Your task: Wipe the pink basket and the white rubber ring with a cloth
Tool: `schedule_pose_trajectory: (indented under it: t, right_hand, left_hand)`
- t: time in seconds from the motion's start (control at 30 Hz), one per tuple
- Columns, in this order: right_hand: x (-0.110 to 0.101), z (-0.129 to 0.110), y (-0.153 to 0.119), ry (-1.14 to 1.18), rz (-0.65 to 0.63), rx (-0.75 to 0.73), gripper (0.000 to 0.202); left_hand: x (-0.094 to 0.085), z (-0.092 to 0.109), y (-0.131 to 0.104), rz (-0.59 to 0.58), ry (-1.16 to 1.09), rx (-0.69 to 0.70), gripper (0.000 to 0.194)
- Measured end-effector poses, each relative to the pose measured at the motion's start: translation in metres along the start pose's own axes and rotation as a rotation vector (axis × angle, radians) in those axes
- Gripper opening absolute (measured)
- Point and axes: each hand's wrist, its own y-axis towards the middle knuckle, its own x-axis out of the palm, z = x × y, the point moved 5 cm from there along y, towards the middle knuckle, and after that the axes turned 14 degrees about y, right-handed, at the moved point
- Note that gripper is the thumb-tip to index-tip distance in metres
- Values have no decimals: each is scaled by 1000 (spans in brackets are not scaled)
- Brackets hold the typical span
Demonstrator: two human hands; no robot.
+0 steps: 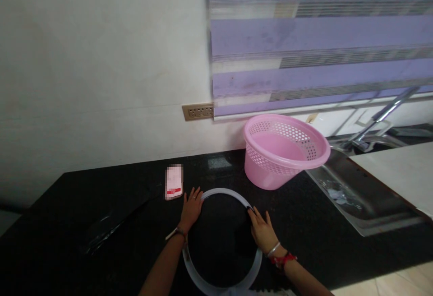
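A whitish ring point(198, 275) with a dark middle is in front of me on the black counter; whether it lies fully flat, I cannot tell. Across its upper left side rests my left hand point(192, 206), with the fingers stretched out and slightly spread along the rim. My right hand point(263, 230) lies over the right side of the ring, fingers apart, the foremost fingertips touching the rim near a small dark spot. Neither hand is visibly wrapped round the ring. Just beyond my left hand lies a pinkish-white rectangular item point(174, 181), its surface blurred out.
A pink perforated basket point(270, 178) stands behind my right hand, against the wall. Right of it are a steel sink point(382, 210), a faucet point(382, 115) and a pale board point(399, 165). Dark shiny plastic point(108, 228) lies at left on the counter point(142, 178).
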Motion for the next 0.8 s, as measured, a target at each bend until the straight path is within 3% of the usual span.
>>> schedule_pose_trajectory:
  t: [0.17, 0.3, 0.47, 0.57, 0.8]
  right_hand:
    - [9, -3, -14, 9, 8, 93, 62]
    - [-4, -1, 6, 37, -14, 117, 62]
    - [-30, 7, 45, 66, -99, -26, 64]
    - [-37, 12, 65, 86, -153, -134, 64]
    - [-38, -5, 109, 74, -276, -366, 70]
  left_hand:
    - [0, -1, -2, -12, 3, -17, 38]
    - [1, -2, -4, 1, 39, -81, 40]
    - [6, 3, -18, 27, 179, -179, 46]
    - [4, 10, -17, 9, 189, -150, 51]
    - [-13, 28, 25, -8, 61, 70, 49]
